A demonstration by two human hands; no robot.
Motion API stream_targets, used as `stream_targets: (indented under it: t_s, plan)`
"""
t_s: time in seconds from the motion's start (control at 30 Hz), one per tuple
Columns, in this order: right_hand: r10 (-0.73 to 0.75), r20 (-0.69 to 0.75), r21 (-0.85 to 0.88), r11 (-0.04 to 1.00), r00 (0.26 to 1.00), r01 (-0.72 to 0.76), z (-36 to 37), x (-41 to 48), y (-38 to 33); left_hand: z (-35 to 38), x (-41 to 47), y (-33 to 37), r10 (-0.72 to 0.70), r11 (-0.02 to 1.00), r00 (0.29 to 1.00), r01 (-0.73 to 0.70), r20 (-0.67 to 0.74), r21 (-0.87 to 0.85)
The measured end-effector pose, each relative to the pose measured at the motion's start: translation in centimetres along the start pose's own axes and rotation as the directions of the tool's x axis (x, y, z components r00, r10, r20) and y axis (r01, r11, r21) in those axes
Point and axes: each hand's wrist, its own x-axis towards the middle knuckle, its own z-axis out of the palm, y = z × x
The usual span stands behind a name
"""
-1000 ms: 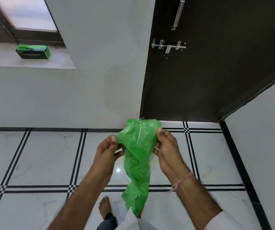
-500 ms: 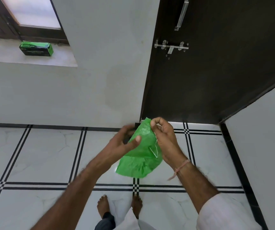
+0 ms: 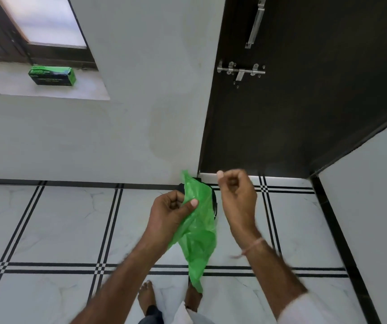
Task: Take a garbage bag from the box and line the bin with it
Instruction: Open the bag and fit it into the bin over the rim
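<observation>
The green box lay on the far-left windowsill, its lettering too small to read. The left hand gripped the green garbage bag near its top. The blurred right hand was clenched just right of it, apart, with nothing visible inside. Beyond stood a dark door with a bolt.

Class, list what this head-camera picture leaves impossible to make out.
Head view:
Dark object behind the green bag: mostly covered by it; bin or not, unclear.
Right hand: motion-blurred; whether it pinches anything, unclear.
Box on the sill: print too small to read.
Bag's mouth: bunched in the left hand's grip.
</observation>
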Motion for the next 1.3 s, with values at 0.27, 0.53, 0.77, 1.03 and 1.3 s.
stream_targets:
  t_s: [0.27, 0.53, 0.77, 1.03, 1.3]
  plan:
    - [0.374, 0.562, 0.183, 0.814, 0.738, -0.552, -0.1, -2.5, -1.2, -0.4, -0.1, -1.0, 0.110, 0.960, 0.993, -0.114, 0.031, 0.254]
    - [0.493, 0.505, 0.223, 0.718, 0.709, -0.659, -0.5, -1.6, 0.0, -1.7, -0.8, -1.1, -0.052, 0.988, 0.998, 0.057, 0.042, -0.143]
    - [0.665, 0.437, 0.354, 0.492, 0.606, -0.795, 0.0, 0.1, 1.3, -2.9, -0.2, -2.1, -0.262, 0.890, 0.963, 0.215, -0.066, -0.402]
    - [0.703, 0.450, 0.458, 0.347, 0.550, -0.818, 0.4, 1.1, 2.8, -3.9, 0.9, -2.2, -0.467, 0.723, 0.879, 0.316, -0.098, -0.614]
    - [0.529, 0.585, 0.089, 0.712, 0.615, -0.697, -0.2, -0.3, 3.5, -4.2, 1.4, -2.1, -0.496, 0.685, 0.865, 0.335, -0.076, -0.647]
